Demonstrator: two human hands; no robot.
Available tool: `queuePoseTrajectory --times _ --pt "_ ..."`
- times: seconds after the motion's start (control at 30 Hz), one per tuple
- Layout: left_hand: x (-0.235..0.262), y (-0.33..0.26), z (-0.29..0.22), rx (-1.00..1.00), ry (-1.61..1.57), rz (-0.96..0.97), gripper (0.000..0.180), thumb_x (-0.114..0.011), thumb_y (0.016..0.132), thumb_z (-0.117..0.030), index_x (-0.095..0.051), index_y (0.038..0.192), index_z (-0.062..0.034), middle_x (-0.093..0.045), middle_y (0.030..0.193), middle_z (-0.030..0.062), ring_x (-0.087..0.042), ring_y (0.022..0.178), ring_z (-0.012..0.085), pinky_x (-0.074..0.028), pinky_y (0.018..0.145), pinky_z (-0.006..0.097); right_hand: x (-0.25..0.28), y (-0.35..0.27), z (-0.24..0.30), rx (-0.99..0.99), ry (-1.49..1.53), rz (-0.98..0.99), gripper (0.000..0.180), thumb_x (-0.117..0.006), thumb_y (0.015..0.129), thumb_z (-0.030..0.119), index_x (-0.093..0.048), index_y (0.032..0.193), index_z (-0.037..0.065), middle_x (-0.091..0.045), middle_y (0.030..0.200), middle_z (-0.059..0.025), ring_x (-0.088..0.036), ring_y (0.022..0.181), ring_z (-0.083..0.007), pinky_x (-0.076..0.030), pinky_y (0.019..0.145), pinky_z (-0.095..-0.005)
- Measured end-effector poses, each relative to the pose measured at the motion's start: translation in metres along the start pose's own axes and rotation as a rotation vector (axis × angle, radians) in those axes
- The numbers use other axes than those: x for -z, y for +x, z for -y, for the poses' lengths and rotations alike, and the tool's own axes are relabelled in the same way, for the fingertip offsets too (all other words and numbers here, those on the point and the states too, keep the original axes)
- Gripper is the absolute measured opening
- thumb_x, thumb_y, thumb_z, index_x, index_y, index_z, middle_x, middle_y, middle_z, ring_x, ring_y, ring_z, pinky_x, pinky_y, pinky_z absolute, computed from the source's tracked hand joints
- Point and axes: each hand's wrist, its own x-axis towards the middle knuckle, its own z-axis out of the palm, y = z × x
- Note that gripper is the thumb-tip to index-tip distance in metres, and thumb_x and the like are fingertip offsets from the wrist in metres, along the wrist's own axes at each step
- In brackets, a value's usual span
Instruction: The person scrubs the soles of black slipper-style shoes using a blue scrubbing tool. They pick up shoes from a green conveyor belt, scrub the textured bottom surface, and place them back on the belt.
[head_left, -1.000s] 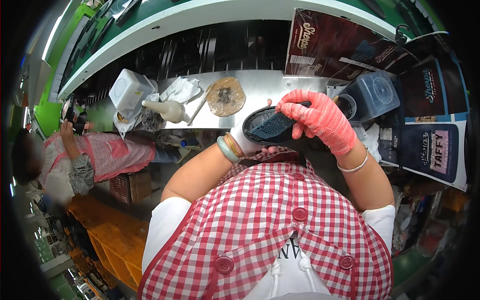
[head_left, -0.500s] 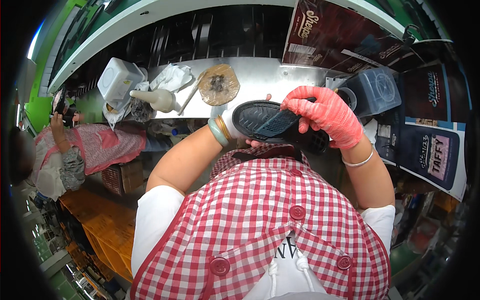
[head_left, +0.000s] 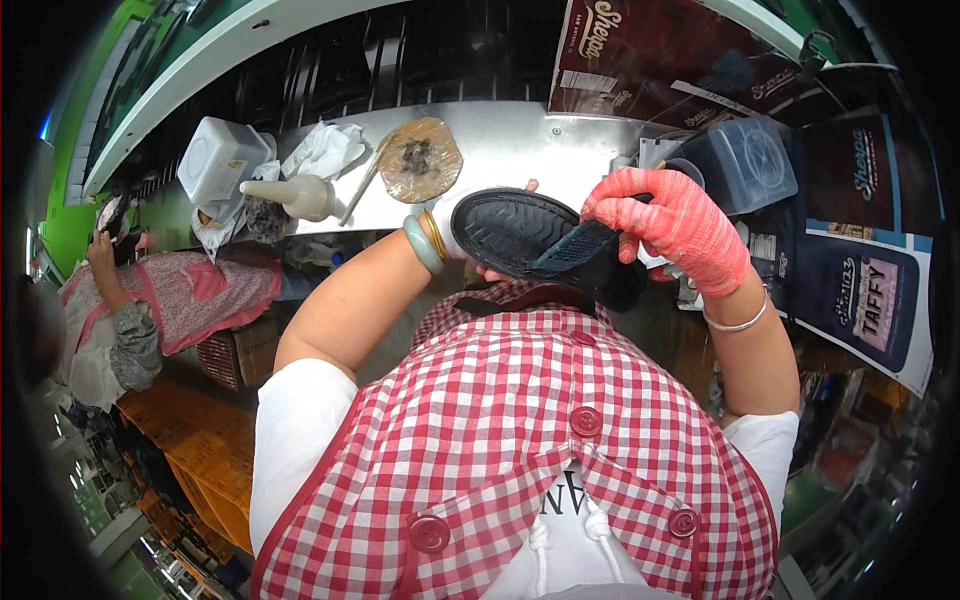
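The left hand (head_left: 449, 236), in a white glove that leaves its fingertips bare, has hold of a long, black, ridged shoe sole (head_left: 505, 230), its fingers curled around from behind, one tip showing past the far edge and others at the near edge; most of that grip is hidden. Over on the other side, the right hand (head_left: 672, 225), in a coral-pink knitted glove, has its fingers drawn together in a pinch, gripping the upper end of a narrow, dark blue, mesh-textured strip (head_left: 575, 247). That strip slants across the sole, its lower end down at the ridged face, and whether it is stuck there cannot be told. All this is up in front of the red-and-white checked apron (head_left: 490, 390), at the near side of the shiny metal counter (head_left: 530, 135). Up on the counter, a flat, brown, film-wrapped disc (head_left: 440, 165) with a dark smudge sits just beside a thin, pale stick (head_left: 362, 190); then come a cream-coloured squeeze bottle (head_left: 305, 198) with a pointed nozzle, crumpled white paper (head_left: 325, 148) and a boxy white plastic container (head_left: 215, 160). Across to the right, near the pink glove, stands a clear plastic box (head_left: 750, 165).
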Motion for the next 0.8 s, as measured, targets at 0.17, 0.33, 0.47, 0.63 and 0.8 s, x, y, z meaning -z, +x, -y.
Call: queuePoseTrajectory --times 0.17,0.33,0.47,0.63,0.8 --pt "0.012 0.004 -0.004 -0.042 0.168 0.245 0.065 -0.036 0.090 -0.057 -0.055 0.112 0.0016 -0.061 0.073 0.0182 -0.053 0.050 0.0220 -0.043 0.039 0.030 0.008 -0.013 -0.003 -0.037 -0.033 -0.043 0.022 -0.061 0.082 0.024 -0.066 0.091 0.004 -0.060 0.073 0.0010 -0.053 0.053 -0.0054 -0.038 0.047 -0.0189" --pt "0.027 0.009 -0.003 -0.109 0.102 0.382 0.049 -0.044 0.093 -0.045 -0.057 0.104 0.0007 -0.062 0.088 0.0159 -0.057 0.070 0.0214 -0.050 0.056 0.034 0.023 -0.028 -0.023 -0.067 0.006 -0.120 0.018 -0.061 0.083 0.015 -0.065 0.090 -0.001 -0.062 0.076 -0.0015 -0.054 0.054 -0.0055 -0.043 0.045 -0.0212" --pt "0.023 0.015 0.006 -0.132 0.087 0.173 0.073 -0.031 0.091 -0.060 -0.049 0.119 0.0044 -0.062 0.077 0.0226 -0.054 0.039 0.0248 -0.041 0.026 0.027 0.020 -0.040 -0.019 0.076 0.052 -0.229 0.020 -0.064 0.079 0.022 -0.068 0.090 0.006 -0.061 0.074 0.0027 -0.053 0.057 -0.0024 -0.036 0.043 -0.0172" --pt "0.018 0.025 0.003 -0.068 0.251 0.460 0.074 -0.026 0.091 -0.061 -0.041 0.129 0.0015 -0.062 0.086 0.0258 -0.059 0.043 0.0290 -0.045 0.028 0.029 -0.015 -0.022 -0.021 0.592 0.040 -0.125 0.017 -0.070 0.075 0.006 -0.067 0.090 0.001 -0.067 0.087 -0.0066 -0.062 0.081 -0.0149 -0.048 0.075 -0.0258" --pt "0.014 0.015 -0.002 -0.223 0.222 0.393 0.071 -0.031 0.090 -0.059 -0.046 0.124 0.0011 -0.061 0.089 0.0283 -0.061 0.051 0.0331 -0.048 0.036 0.037 -0.012 -0.028 -0.026 0.869 -0.421 -0.165 0.020 -0.072 0.072 0.009 -0.067 0.090 0.002 -0.067 0.088 -0.0107 -0.065 0.080 -0.0221 -0.051 0.074 -0.0293"
